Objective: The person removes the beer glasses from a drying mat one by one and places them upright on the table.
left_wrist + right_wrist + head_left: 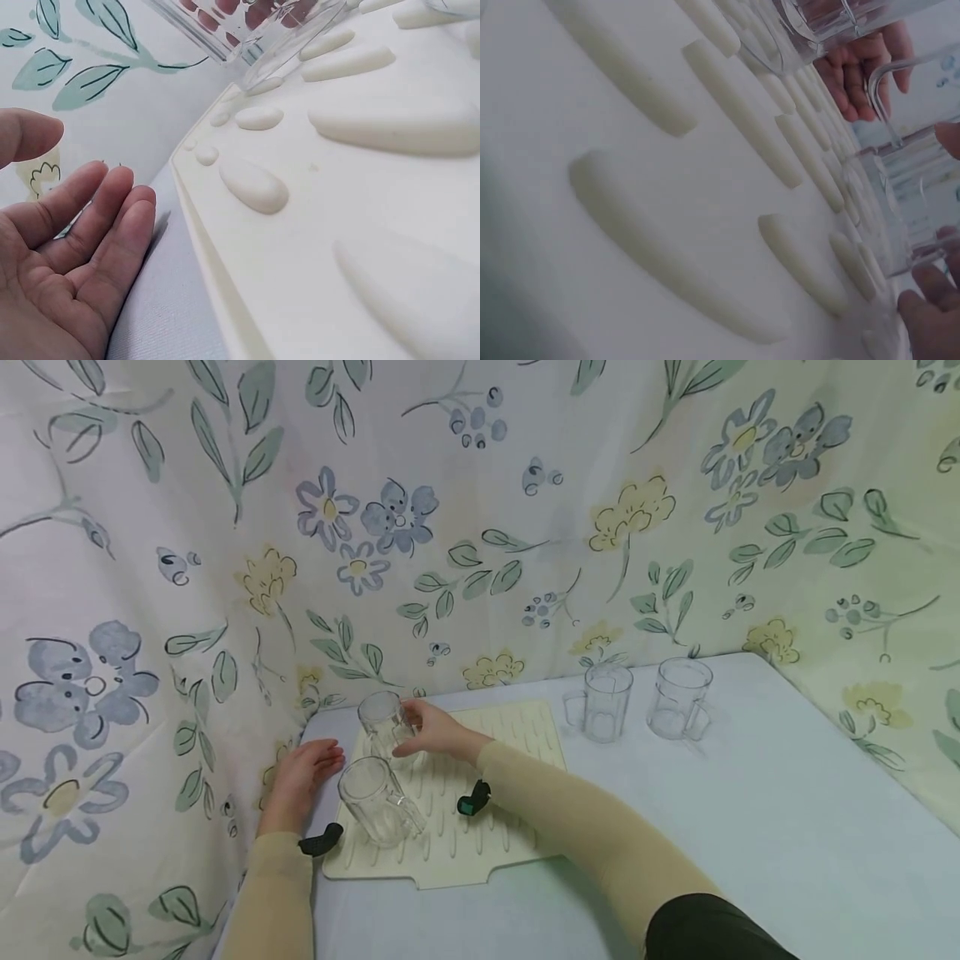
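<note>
At the far left of the cream ridged drying mat (pixel 457 852), my right hand (pixel 442 732) holds a clear glass mug (pixel 381 720), thumb on the near side and fingers behind. The right wrist view shows fingers (pixel 930 307) at the side of this mug (pixel 874 210), low over the ridges. Nearer to me, a second glass mug (pixel 375 806) stands on the mat, its handle to the right. My left hand (pixel 303 777) is just off the mat's left edge, palm facing the mugs, fingers loosely bent and holding nothing (pixel 75 255).
Two more clear glass mugs stand on the white-covered table (pixel 750 827) to the right of the mat: one with its handle to the left (pixel 607 702), another with its handle to the right (pixel 678 697). A floral curtain (pixel 480 527) closes off the back and left sides.
</note>
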Tool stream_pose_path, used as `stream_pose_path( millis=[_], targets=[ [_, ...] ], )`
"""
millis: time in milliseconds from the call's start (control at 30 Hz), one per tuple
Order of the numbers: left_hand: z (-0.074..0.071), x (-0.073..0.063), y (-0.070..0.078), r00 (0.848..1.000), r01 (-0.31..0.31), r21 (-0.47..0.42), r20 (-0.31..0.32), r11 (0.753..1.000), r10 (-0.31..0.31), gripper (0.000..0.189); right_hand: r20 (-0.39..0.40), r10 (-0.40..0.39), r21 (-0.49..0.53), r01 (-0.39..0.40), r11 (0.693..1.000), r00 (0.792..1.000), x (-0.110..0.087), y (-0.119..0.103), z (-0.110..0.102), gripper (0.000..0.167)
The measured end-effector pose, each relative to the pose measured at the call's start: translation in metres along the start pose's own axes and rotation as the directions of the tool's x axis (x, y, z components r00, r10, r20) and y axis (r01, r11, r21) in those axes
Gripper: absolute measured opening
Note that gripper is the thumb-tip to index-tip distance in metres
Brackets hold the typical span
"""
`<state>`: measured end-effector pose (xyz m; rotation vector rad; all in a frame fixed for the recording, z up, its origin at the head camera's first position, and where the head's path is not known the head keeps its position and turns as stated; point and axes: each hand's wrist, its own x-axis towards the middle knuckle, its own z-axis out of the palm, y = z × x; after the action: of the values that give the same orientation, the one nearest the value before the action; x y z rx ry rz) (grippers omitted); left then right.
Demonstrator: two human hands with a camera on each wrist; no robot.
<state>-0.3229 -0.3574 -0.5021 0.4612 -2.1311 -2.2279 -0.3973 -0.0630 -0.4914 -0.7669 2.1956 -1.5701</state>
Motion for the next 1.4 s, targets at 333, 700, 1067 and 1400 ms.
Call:
stream_pose_path(
  millis=[333, 700, 1067, 1400],
  targets=[
    [0.0, 0.001, 0.0, 1.0, -0.016, 0.003, 0.006, 1.0, 0.016, 0.038, 0.021, -0.069, -0.003, 0.07, 0.998, 0.997, 0.002, 0.003, 0.002, 0.062],
    [0.002, 0.0, 0.0, 1.0, -0.004, 0.031, -0.009, 1.0, 0.004, 0.034, -0.022, -0.028, -0.014, 0.028, 1.0, 0.999, 0.002, 0.007, 0.004, 0.073],
    [0.004, -0.003, 0.001, 1.0, -0.005, 0.09, -0.013, 0.996, 0.006, 0.05, -0.031, -0.063, 0.012, 0.064, 0.998, 0.998, -0.001, -0.003, -0.005, 0.059],
    [0.003, -0.003, 0.0, 1.0, -0.001, 0.095, -0.018, 0.996, 0.003, 0.051, -0.046, -0.141, 0.022, 0.142, 0.99, 0.989, -0.006, -0.031, -0.027, 0.056]
  ],
)
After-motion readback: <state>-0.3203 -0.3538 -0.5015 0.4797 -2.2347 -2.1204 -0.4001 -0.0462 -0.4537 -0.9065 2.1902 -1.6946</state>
